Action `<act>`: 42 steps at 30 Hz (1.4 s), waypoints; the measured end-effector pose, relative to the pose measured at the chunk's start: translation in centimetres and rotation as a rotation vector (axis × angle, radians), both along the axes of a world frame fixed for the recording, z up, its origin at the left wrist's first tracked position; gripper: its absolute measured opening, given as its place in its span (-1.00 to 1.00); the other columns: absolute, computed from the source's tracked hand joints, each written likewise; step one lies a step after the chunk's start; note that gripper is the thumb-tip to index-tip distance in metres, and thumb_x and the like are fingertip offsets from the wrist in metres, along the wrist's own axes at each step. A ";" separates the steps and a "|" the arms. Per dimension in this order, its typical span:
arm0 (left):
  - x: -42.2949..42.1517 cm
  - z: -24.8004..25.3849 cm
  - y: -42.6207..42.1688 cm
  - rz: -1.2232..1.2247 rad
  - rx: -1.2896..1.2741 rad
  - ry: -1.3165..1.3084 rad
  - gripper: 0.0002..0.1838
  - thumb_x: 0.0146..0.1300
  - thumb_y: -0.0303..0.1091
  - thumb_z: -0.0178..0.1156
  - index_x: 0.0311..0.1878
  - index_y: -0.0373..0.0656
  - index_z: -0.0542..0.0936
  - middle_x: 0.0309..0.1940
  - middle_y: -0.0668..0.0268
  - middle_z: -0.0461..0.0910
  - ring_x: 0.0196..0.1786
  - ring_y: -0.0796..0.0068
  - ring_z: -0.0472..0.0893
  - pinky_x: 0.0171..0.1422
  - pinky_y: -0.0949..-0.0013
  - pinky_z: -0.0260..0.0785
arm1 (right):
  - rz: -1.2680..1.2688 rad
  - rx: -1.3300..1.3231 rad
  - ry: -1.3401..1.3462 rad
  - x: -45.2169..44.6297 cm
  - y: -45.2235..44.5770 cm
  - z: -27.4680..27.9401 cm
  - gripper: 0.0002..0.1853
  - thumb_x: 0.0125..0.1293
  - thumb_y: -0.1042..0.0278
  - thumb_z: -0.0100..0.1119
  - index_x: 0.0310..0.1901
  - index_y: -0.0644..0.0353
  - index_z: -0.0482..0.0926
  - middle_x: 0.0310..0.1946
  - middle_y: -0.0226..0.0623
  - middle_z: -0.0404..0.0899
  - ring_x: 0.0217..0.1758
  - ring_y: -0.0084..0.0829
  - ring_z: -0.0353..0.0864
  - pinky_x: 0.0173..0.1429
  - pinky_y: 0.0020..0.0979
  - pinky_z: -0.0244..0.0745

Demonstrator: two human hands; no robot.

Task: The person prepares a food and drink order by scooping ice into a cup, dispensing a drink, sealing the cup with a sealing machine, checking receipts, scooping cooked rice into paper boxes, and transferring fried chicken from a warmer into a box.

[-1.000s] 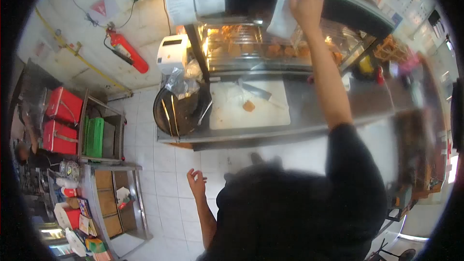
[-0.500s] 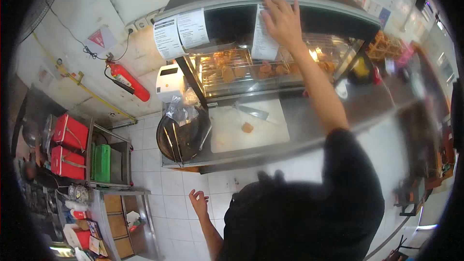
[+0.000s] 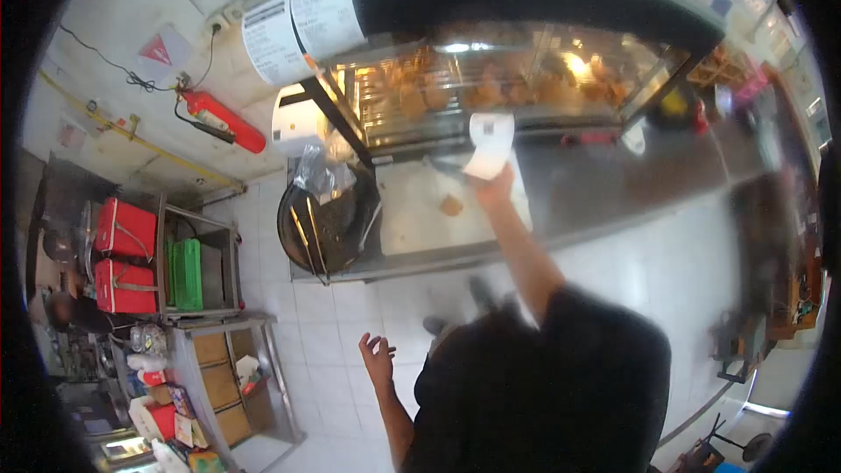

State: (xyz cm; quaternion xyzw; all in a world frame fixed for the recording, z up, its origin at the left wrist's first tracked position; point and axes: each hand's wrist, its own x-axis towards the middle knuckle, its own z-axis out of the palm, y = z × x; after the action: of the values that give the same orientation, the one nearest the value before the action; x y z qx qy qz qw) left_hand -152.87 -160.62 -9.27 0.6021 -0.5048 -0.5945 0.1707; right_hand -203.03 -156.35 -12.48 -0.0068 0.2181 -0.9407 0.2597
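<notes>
My right hand, blurred, is closed on the lower end of a printed paper receipt, which curls upward above the white cutting board. On that board lie a small brown piece of food and a knife that is partly hidden and smeared. My left hand hangs low over the tiled floor, fingers loosely bent and apart, holding nothing. Two more printed slips hang at the left end of the glass food warmer, which has browned food on its racks.
Left of the board stands a black round pan with tongs and a plastic bag. A white printer-like box is behind it. On the left are a fire extinguisher, red boxes and a green crate.
My right hand has come down from the warmer's top edge with the receipt that hung there, now over the board. My left hand stays low. The view has shifted closer to the warmer.
</notes>
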 end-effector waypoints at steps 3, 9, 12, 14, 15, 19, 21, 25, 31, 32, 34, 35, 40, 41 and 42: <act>0.4 1.1 0.3 0.067 0.057 0.019 -0.42 0.43 -0.30 0.17 0.43 -0.13 0.21 0.18 0.10 0.50 -0.23 0.33 0.69 -0.13 0.30 0.52 | 0.000 0.037 -0.425 0.5 0.1 8.1 -0.29 0.31 -0.07 0.23 0.39 0.05 0.25 0.28 -0.22 0.39 0.35 -0.09 0.42 0.45 0.11 0.31; -3.4 -1.7 -0.1 -0.207 -0.053 0.157 -0.44 0.41 -0.28 0.20 0.40 -0.18 0.28 0.09 0.14 0.56 -0.23 0.34 0.68 -0.15 0.32 0.53 | -0.061 0.660 0.344 -2.8 -6.0 2.9 -0.73 0.33 0.49 0.25 0.05 0.13 0.53 -0.13 -0.41 0.57 -0.16 -0.45 0.60 -0.07 -0.36 0.50; -10.6 2.4 -1.6 -0.368 -0.271 0.162 -0.47 0.35 -0.33 0.25 0.33 -0.23 0.38 0.07 0.16 0.59 -0.21 0.39 0.68 -0.09 0.34 0.52 | -0.234 0.930 0.577 -1.2 -6.0 8.9 -0.85 0.31 0.52 0.25 -0.10 0.20 0.59 -0.20 -0.45 0.57 -0.28 -0.55 0.53 -0.23 -0.51 0.39; -16.3 6.4 -2.9 -0.506 -0.543 0.229 -0.57 0.35 -0.38 0.24 0.25 -0.23 0.47 0.07 0.17 0.60 -0.10 0.43 0.66 0.00 0.35 0.50 | -0.645 1.038 0.926 1.9 -3.7 15.1 -0.88 0.29 0.64 0.14 -0.17 0.29 0.60 -0.13 -0.37 0.60 -0.27 -0.58 0.49 -0.21 -0.56 0.34; -18.9 9.5 -3.5 -0.548 -0.418 0.343 -0.62 0.38 -0.37 0.21 0.22 -0.22 0.50 0.06 0.18 0.61 -0.04 0.45 0.64 0.06 0.35 0.48 | -0.655 1.026 0.947 2.6 -2.9 17.6 -0.88 0.29 0.64 0.14 -0.17 0.29 0.60 -0.13 -0.37 0.60 -0.27 -0.58 0.49 -0.21 -0.56 0.34; -29.4 21.6 -7.8 -0.789 -0.756 0.640 -0.66 0.55 -0.18 0.05 0.19 -0.20 0.53 0.03 0.27 0.61 0.09 0.51 0.57 0.20 0.35 0.41 | -0.676 0.596 1.340 3.5 0.0 28.6 -0.74 0.16 0.81 -0.01 -0.20 0.32 0.59 0.11 -0.05 0.63 0.14 -0.21 0.65 0.14 -0.37 0.53; -32.1 30.3 -6.3 -0.609 -0.455 0.790 -0.60 0.61 -0.07 -0.06 0.17 -0.20 0.53 0.01 0.32 0.61 0.06 0.52 0.56 0.19 0.37 0.39 | -0.847 0.551 1.653 3.3 2.0 34.1 -0.78 0.12 0.80 0.03 -0.25 0.35 0.59 0.02 0.05 0.66 0.09 -0.11 0.68 0.13 -0.31 0.56; -36.9 35.8 -8.3 -0.494 -0.798 0.975 -0.66 0.57 -0.17 0.02 0.17 -0.22 0.52 0.01 0.30 0.62 0.04 0.47 0.58 0.15 0.37 0.42 | -0.840 0.555 1.749 -0.9 3.0 39.9 -0.79 0.06 0.79 0.04 -0.30 0.35 0.58 -0.04 0.05 0.68 0.05 -0.09 0.69 0.10 -0.33 0.57; -40.1 38.9 -7.2 -0.529 -1.265 0.802 -0.71 0.45 -0.35 0.10 0.12 -0.31 0.53 0.05 0.12 0.62 0.07 0.31 0.62 0.12 0.26 0.49 | -0.458 0.596 1.494 -7.4 2.8 38.0 -0.84 0.09 0.71 -0.03 -0.38 0.38 0.56 -0.01 -0.15 0.69 0.05 -0.31 0.65 0.14 -0.38 0.50; -40.5 39.9 -6.8 -0.598 -1.413 0.759 -0.69 0.37 -0.42 0.11 0.12 -0.33 0.53 0.09 0.03 0.60 0.10 0.12 0.62 0.21 0.18 0.46 | -0.386 0.602 1.440 -7.2 3.1 38.2 -0.84 0.10 0.70 -0.04 -0.36 0.37 0.57 0.01 -0.20 0.69 0.09 -0.40 0.60 0.16 -0.39 0.48; -42.8 41.0 -7.1 -0.659 -1.626 0.713 -0.66 0.33 -0.44 0.11 0.14 -0.33 0.53 0.11 0.02 0.59 0.14 0.06 0.60 0.26 0.13 0.43 | -0.359 0.617 1.368 -7.0 2.8 39.1 -0.83 0.12 0.70 -0.06 -0.36 0.37 0.56 0.01 -0.20 0.69 0.07 -0.41 0.61 0.16 -0.39 0.48; -44.1 41.2 -7.5 -0.717 -1.826 0.650 -0.63 0.28 -0.46 0.11 0.15 -0.33 0.53 0.13 0.01 0.58 0.18 0.00 0.57 0.31 0.08 0.40 | -0.318 0.638 1.292 -6.8 2.6 39.3 -0.83 0.13 0.70 -0.07 -0.35 0.37 0.56 0.01 -0.20 0.69 0.05 -0.41 0.61 0.15 -0.39 0.49; -47.8 41.6 -10.4 -0.774 -2.085 0.379 -0.59 0.26 -0.36 0.13 0.16 -0.29 0.53 0.17 0.02 0.54 0.21 0.08 0.56 0.46 -0.03 0.25 | -0.121 0.507 0.973 -8.2 1.0 41.2 -0.79 0.20 0.64 0.08 -0.16 0.36 0.64 0.01 -0.21 0.71 0.00 -0.48 0.63 0.11 -0.42 0.52; -47.8 41.8 -10.3 -0.776 -2.079 0.377 -0.59 0.26 -0.36 0.13 0.16 -0.29 0.53 0.17 0.02 0.54 0.21 0.08 0.56 0.46 -0.03 0.25 | -0.117 0.510 0.970 -7.8 1.3 41.5 -0.79 0.20 0.64 0.08 -0.16 0.36 0.64 0.01 -0.21 0.71 0.00 -0.48 0.63 0.11 -0.42 0.52; -47.9 41.9 -10.2 -0.745 -2.113 0.288 -0.60 0.29 -0.33 0.10 0.15 -0.31 0.53 0.14 0.03 0.55 0.20 0.09 0.56 0.47 -0.06 0.23 | -0.288 0.618 1.046 -6.9 1.7 42.1 -0.77 0.21 0.65 0.09 -0.12 0.34 0.65 0.03 -0.20 0.70 0.02 -0.45 0.63 0.13 -0.41 0.52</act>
State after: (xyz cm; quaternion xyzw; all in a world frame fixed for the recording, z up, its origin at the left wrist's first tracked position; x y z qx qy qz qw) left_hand -200.73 -170.85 32.61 -0.1061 -0.8783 0.0528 0.4631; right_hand -209.93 -154.65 29.64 -0.3618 0.5771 -0.7319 -0.0208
